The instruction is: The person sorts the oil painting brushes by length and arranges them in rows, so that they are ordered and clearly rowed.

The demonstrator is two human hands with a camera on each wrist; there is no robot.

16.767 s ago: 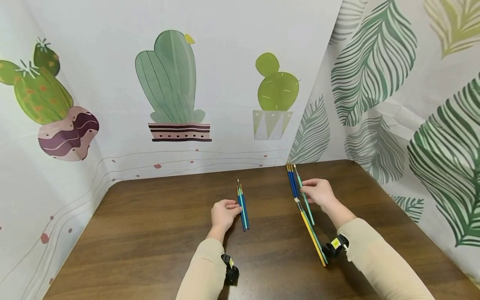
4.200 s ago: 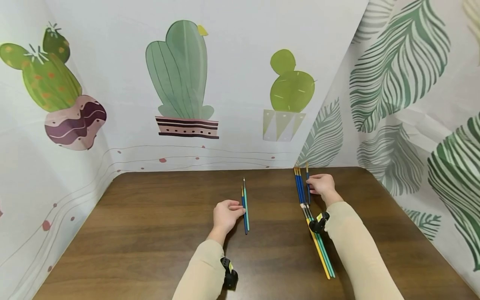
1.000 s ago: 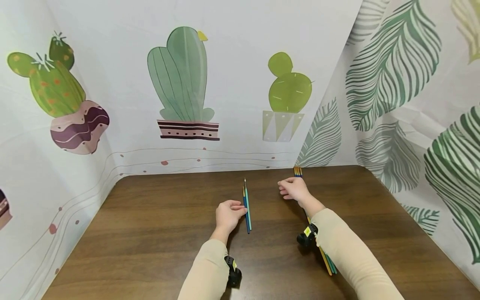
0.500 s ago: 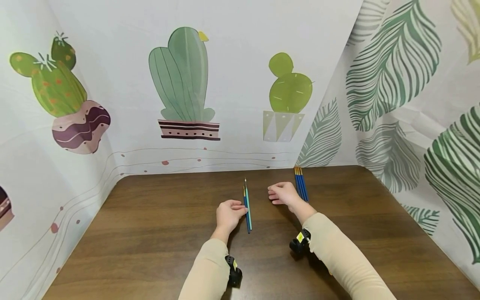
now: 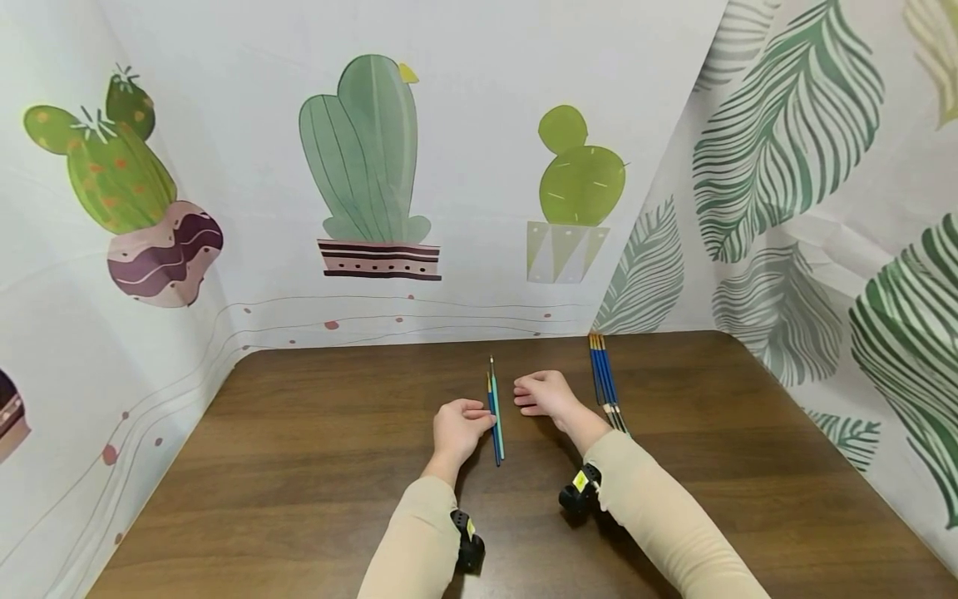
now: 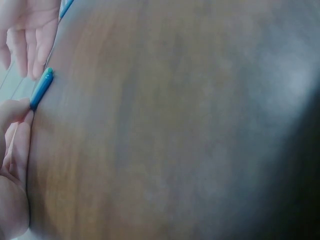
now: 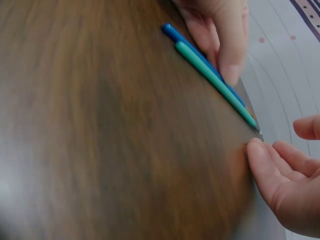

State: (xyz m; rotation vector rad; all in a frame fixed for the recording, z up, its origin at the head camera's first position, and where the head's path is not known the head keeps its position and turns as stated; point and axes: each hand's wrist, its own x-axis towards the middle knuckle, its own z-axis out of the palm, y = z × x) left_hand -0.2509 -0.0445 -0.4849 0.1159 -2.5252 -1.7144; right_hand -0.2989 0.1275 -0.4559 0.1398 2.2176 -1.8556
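Note:
My left hand [image 5: 456,433] pinches a blue paintbrush [image 5: 497,454] with thumb and fingers, low on the table. Close against it lies a teal paintbrush [image 5: 499,420], its tip pointing to the wall; both handle ends show in the right wrist view, blue [image 7: 171,33] beside teal [image 7: 202,66]. Just right of them hovers my right hand [image 5: 550,395], holding nothing, thumb apart from its loosely bent fingers in the right wrist view. Behind the right forearm, several blue paintbrushes [image 5: 604,370] lie side by side at the back edge. Pale-bristled paintbrushes [image 5: 612,411] continue below them, partly hidden by the sleeve.
The brown wooden table [image 5: 299,466] meets a printed cloth [image 5: 479,166] at its back edge. Cactus and leaf prints cover the cloth. A small black camera sits on each wrist, the right one [image 5: 580,491] close above the tabletop.
Earlier the right hand held a teal, later a blue paintbrush at the right row; these lie there now. Since then it has moved left, empty. Fewer paintbrushes lie by the left hand, which stays put.

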